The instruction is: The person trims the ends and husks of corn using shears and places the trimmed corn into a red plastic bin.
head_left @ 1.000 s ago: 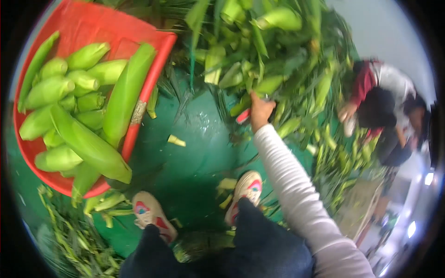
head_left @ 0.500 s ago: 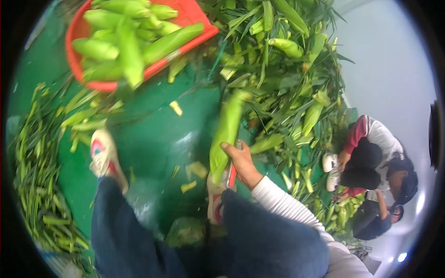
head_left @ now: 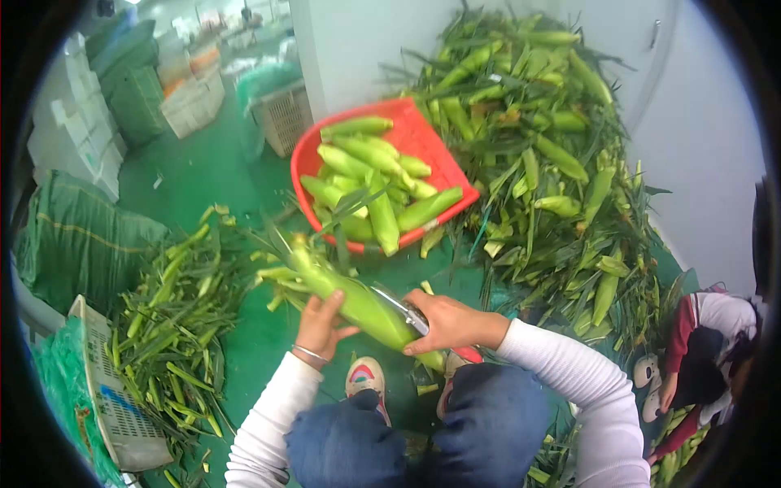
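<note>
A green ear of corn (head_left: 366, 307), still in its husk, lies slantwise between my hands over the floor. My left hand (head_left: 320, 328) is closed around its upper, leafy side, with the thumb along the husk. In my right hand (head_left: 447, 321) is a knife (head_left: 397, 304) with a shiny metal blade that lies along the ear; a red part shows below the fingers. The right thumb presses on the husk near the ear's lower end. Ahead stands a red scoop-shaped basket (head_left: 467, 198) holding several husked-in ears.
A large heap of corn and leaves (head_left: 561, 175) leans by the white wall at right. Stalk trimmings (head_left: 175, 333) pile up at left, beside a pale crate (head_left: 122, 407) and a green sack (head_left: 89, 236). Co-workers (head_left: 716, 342) crouch at far right. Crates stand farther back.
My left hand has come into view and taken hold of the ear. The right hand has stayed with the corn and knife. The view has tilted up, showing more of the room.
</note>
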Demonstrator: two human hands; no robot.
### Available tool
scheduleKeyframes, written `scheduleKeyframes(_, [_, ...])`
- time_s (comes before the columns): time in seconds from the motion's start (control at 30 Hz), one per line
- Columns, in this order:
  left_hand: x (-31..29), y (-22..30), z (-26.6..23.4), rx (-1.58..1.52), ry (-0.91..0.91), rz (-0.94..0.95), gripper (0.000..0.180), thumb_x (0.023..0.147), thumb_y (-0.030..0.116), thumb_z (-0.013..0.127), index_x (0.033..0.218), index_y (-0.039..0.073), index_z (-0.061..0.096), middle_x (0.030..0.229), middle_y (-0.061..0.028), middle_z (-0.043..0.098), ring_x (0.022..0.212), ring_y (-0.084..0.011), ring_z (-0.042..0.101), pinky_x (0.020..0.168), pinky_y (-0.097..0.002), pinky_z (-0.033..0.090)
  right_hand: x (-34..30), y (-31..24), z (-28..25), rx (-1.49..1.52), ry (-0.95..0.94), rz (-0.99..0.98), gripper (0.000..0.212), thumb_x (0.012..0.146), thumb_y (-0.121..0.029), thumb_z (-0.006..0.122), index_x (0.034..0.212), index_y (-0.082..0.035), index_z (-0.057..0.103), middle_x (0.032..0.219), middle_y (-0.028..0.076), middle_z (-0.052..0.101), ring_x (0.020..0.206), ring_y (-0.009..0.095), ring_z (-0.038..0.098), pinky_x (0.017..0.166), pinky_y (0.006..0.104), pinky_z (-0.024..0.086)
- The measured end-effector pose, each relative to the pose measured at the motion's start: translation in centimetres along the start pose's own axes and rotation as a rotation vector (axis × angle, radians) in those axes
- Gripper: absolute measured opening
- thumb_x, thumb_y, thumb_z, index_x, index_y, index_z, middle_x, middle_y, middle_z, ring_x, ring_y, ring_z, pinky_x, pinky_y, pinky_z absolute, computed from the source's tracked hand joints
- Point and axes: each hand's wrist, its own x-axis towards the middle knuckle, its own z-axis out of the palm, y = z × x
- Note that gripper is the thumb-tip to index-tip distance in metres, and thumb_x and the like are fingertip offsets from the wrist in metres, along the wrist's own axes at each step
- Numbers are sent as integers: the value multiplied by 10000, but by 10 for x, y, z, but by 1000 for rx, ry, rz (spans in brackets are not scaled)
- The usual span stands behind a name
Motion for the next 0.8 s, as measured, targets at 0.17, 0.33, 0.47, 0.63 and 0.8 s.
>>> scheduleKeyframes(0.17, [60, -21, -31, -94, 148, -117, 459, 903, 412, 545, 1227, 92, 486, 1114, -88, 610, 960, -247, 631, 755, -458, 560, 46, 44, 13, 64, -37, 101, 386, 699, -106, 648, 1008, 13, 449, 828, 259, 595, 759, 446, 595, 661, 477, 498])
scheduleKeyframes(0.33, [123, -111, -68, -170, 187, -362, 384, 900, 354, 561, 1160, 73, 531, 1117, -107, 617, 1031, -277, 600, 846, -455, 512, 51, 145, 77, 309, 76, 200, 393, 702, -81, 639, 1031, 16, 447, 799, 269, 576, 744, 407, 614, 651, 452, 496])
scheduleKeyframes(0.47, [113, -134, -90, -614, 189, -270, 405, 874, 336, 590, 1165, 60, 530, 1216, -131, 565, 1127, -303, 530, 938, -459, 456, 26, 188, 95, 1087, 222, 878, 469, 691, -112, 657, 1097, 39, 478, 818, 211, 599, 779, 313, 625, 691, 401, 489])
scheduleKeyframes(0.63, [108, -107, -82, -513, 407, -142, 454, 828, 337, 685, 1164, 72, 535, 1240, -131, 533, 1144, -339, 492, 1016, -558, 390, 5, 156, 93, 435, -118, 738, 645, 684, -120, 634, 1262, 36, 395, 952, 228, 594, 864, 333, 605, 784, 374, 481])
scheduleKeyframes(0.8, [95, -93, -40, -501, 616, -127, 489, 797, 345, 725, 1162, 87, 526, 1206, -127, 514, 1127, -343, 487, 974, -550, 440, 39, 143, 91, 470, 36, 507, 598, 719, -129, 616, 1222, 101, 388, 1140, 307, 503, 1069, 421, 519, 917, 394, 427])
